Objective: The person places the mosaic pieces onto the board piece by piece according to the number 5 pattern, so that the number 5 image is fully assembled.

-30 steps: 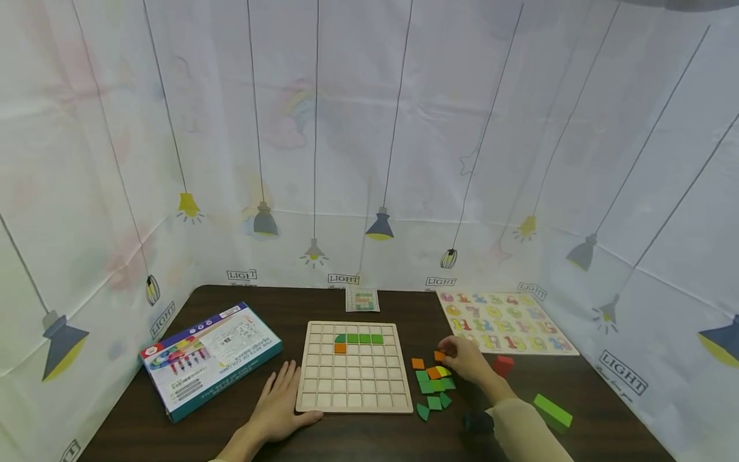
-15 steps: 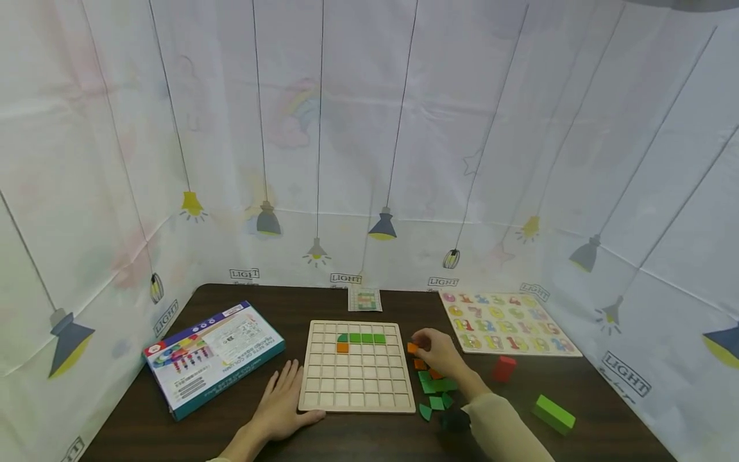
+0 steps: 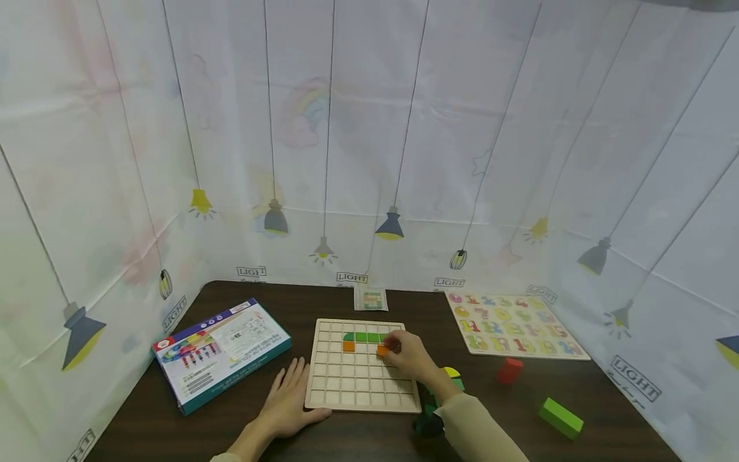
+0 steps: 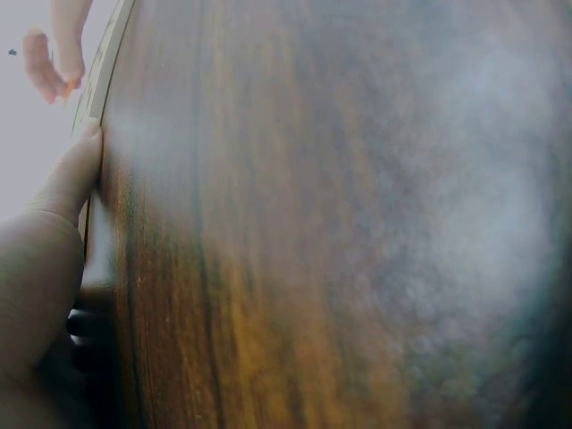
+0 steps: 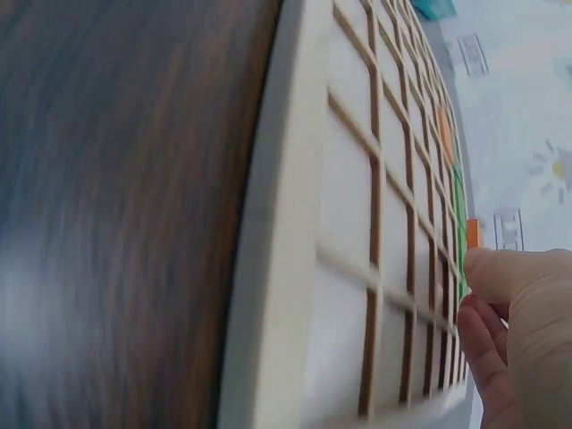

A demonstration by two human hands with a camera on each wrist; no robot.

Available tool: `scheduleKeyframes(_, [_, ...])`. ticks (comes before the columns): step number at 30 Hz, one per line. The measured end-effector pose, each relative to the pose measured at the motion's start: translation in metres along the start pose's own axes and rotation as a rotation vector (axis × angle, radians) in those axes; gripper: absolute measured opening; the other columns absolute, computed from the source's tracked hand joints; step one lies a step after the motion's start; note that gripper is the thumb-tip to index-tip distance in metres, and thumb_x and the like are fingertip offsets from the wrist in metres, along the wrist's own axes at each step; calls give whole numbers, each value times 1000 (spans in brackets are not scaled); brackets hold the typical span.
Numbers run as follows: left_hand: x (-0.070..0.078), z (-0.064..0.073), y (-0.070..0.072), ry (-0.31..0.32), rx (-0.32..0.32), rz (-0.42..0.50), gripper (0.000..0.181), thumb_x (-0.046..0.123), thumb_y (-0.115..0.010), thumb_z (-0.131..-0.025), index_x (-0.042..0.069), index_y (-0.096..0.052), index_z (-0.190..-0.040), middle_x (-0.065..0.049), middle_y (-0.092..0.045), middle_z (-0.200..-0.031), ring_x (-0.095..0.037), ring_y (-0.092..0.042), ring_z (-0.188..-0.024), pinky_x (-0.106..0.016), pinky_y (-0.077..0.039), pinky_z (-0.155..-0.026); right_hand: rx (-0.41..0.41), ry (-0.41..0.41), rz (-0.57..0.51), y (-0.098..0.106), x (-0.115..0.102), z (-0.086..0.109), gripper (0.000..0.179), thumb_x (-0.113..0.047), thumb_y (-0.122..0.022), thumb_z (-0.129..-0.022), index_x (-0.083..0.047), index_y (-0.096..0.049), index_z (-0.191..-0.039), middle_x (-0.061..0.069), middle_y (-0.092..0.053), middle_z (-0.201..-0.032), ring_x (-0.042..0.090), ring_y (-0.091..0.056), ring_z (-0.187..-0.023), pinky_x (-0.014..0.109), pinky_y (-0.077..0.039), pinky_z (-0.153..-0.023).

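My right hand [image 3: 408, 354] pinches an orange square tile [image 3: 382, 350] between thumb and fingers, over the wooden grid board [image 3: 346, 382] just below the right end of a green row. In the right wrist view the orange tile [image 5: 474, 234] sticks out past the thumb. Green square tiles [image 3: 367, 337] and a green piece with a rounded corner [image 3: 349, 337] sit in the board's cells. Below the rounded piece lies another orange tile [image 3: 349, 346]. My left hand [image 3: 287, 401] rests flat at the board's left edge, fingers straight, with its thumb [image 4: 76, 170] against the near corner.
Loose tiles [image 3: 451, 373], partly hidden by the right forearm, lie right of the board. A small pattern card [image 3: 371, 299] is behind it. A puzzle box [image 3: 222, 353] lies left. Right stand a number board [image 3: 514, 324], a red block [image 3: 510, 370] and a green block [image 3: 561, 418].
My right hand has picked up an orange tile from the loose pieces and carried it left over the board. The left hand stays at the board's edge. The head view has shifted slightly.
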State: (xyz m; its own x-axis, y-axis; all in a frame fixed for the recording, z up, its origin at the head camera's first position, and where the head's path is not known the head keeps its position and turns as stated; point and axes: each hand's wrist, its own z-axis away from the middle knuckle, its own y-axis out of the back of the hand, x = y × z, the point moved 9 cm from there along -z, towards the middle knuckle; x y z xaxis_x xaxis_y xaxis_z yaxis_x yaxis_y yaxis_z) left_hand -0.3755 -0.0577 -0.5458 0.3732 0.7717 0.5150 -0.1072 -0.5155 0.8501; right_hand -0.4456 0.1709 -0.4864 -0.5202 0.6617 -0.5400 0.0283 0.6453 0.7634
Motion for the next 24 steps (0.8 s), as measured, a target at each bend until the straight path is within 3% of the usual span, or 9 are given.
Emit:
scheduleKeyframes(6, [2,-2,-2,2,-9,4,108,72,-56,-77,-4,-24,-147,-26,-17,-152,-39,-9,-141,-56,-6,-110,-53,19,-27,-24,-12,-8,21,-3,-70,-83,1,-64,-102,7,-63,-92,17,-62,-82,25,-53,-70])
scheduleKeyframes(13, [3,-1,-2,-23,6,20,109,72,-57,-77,-7,-25,-145,-29,-19,-150,-41,-11,-140,-58,-7,-109,-51,26,-74,-42,-28,-17,20,-4,-70,-83,0,-65,-102,5,-63,-92,14,-61,-82,24,-53,-71])
scheduleKeyframes(24, [-2,-3,-4,-8,6,-8,110,75,-53,-76,-6,-25,-146,-27,-17,-151,-39,-10,-141,-56,-6,-110,-74,58,-48,-54,-43,-23,21,2,-68,-81,0,-65,-102,7,-63,-94,15,-61,-80,23,-52,-69])
